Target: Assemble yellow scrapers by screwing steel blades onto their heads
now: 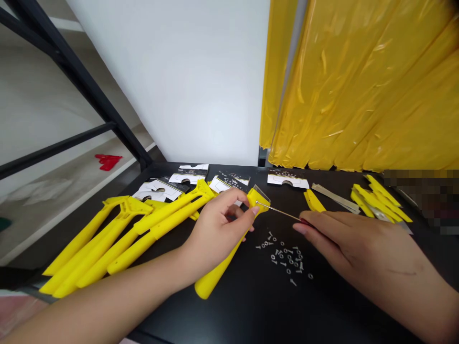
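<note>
A yellow tool [225, 265] of smooth plastic is held near its head by the left hand [218, 220], the thumb and fingers closed around it; its rounded handle is slanted below the grip, toward the body. A clear, thin strip [263, 192] is seen at the tool's flared head, just beyond the fingertips. A screwdriver [279, 211] is pinched tightly by the thumb and fingers of the right hand [366, 248]; its slim, shiny metal shaft is pointed at the tool's head, and its reddish handle is mostly hidden.

Small metal screws and rings [293, 282] are scattered between and below the two grips on the matte black table [251, 310]. To the left of the left grip, more long, tapered yellow handles [143, 253] are piled, with forked heads. Beyond it, printed black-and-white cards [190, 174] are spread, notched along one edge. Past the right grip, flat greyish strips [333, 197] and narrow yellow pieces [380, 203] are laid. Farther behind, glossy, wrinkled yellow sheeting [358, 86] is hung.
</note>
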